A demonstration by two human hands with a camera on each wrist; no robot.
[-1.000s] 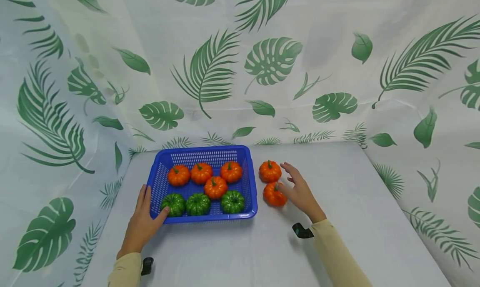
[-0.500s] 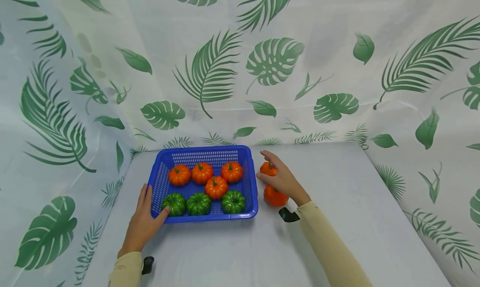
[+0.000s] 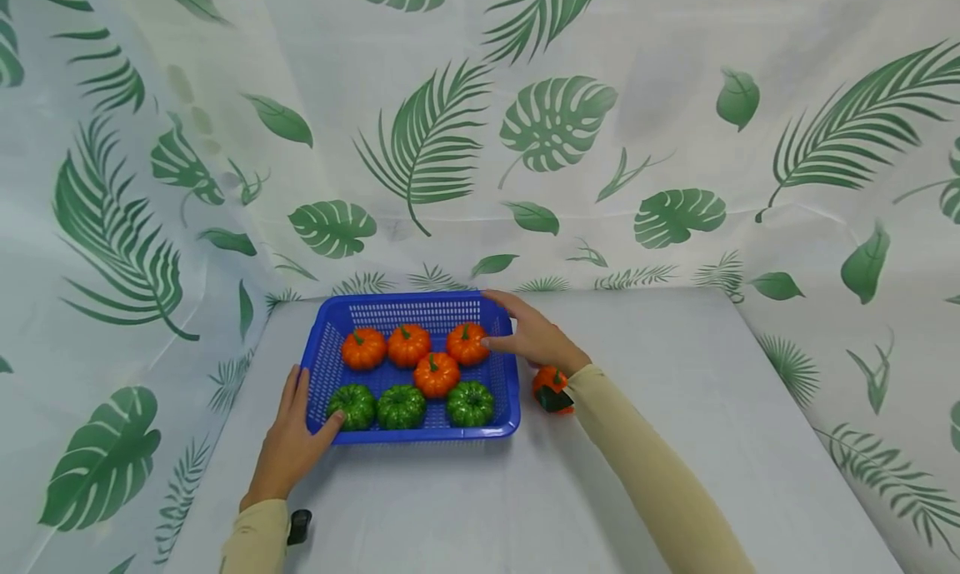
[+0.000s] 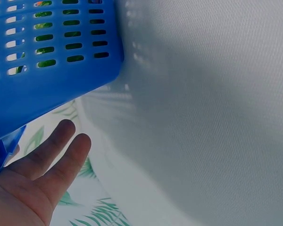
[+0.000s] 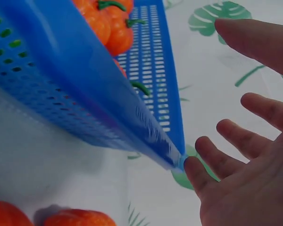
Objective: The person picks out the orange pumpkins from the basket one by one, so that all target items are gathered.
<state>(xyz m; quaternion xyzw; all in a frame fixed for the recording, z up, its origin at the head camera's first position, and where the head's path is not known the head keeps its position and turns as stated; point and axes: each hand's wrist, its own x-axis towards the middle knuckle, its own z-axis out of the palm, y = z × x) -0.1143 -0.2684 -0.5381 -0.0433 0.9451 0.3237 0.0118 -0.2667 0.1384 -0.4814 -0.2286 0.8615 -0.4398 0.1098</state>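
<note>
In the head view a blue plastic basket (image 3: 420,435) holds several orange pumpkins (image 3: 409,346) and three green pumpkins (image 3: 401,406). My left hand (image 3: 288,451) rests at its near left corner, thumb over the rim and fingers along the outside. Two straight fingers (image 4: 66,162) stand apart from the basket wall in the left wrist view. Over the far right corner reaches my right hand (image 3: 534,334), fingers spread, thumb near an orange pumpkin (image 3: 467,345) inside. Right of the basket, one orange pumpkin (image 3: 551,382) is partly covered by the wrist device; another is mostly hidden under the hand.
A white-covered table (image 3: 675,441) extends to the right and in front of the basket. Leaf-printed curtains (image 3: 450,124) enclose the back and sides. Two loose orange pumpkins, one nearer the corner (image 5: 7,215) and one beside it (image 5: 80,219), show low in the right wrist view.
My right hand has moved left, from beside the loose pumpkins, over them and onto the basket's right side. The left hand and the pumpkins in the basket have stayed in place.
</note>
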